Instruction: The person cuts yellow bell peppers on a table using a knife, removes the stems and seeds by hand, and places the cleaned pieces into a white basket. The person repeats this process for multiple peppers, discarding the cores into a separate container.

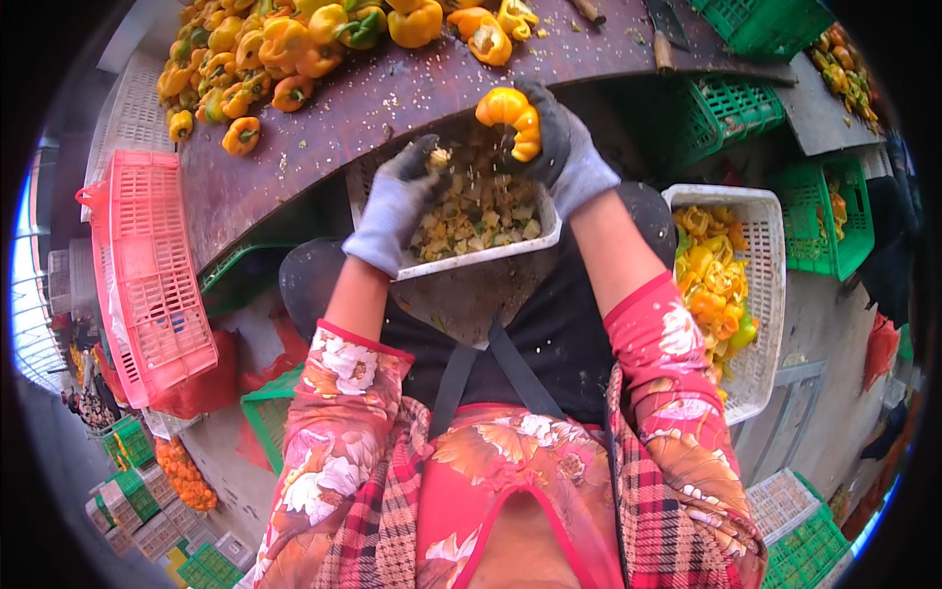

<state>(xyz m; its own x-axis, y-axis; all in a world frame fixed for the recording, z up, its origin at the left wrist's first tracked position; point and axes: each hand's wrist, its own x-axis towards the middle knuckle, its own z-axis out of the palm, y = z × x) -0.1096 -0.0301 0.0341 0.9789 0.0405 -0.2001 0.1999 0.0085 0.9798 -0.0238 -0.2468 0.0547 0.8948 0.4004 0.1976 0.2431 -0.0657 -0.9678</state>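
Note:
My right hand [569, 147], in a grey glove with dark palm and fingers, grips a yellow-orange bell pepper [522, 116] at the table's edge. The pepper's hollow side is turned toward my left hand [400, 196], gloved alike. Pinched in its fingers is a pale, seedy pepper core [440, 157]. Below both hands, between my knees, a white crate [481, 259] holds many pale and greenish cores and scraps [481, 211]. Small seeds speckle the air and the crate.
A brownish-red table [343, 128] carries a heap of yellow peppers [265, 49], cut peppers [489, 41] and a knife [665, 44]. To my right stands a white crate [765, 294] of opened yellow peppers [711, 275]. Green crates [834, 216] lie beyond it; a pink crate [157, 275] stands left.

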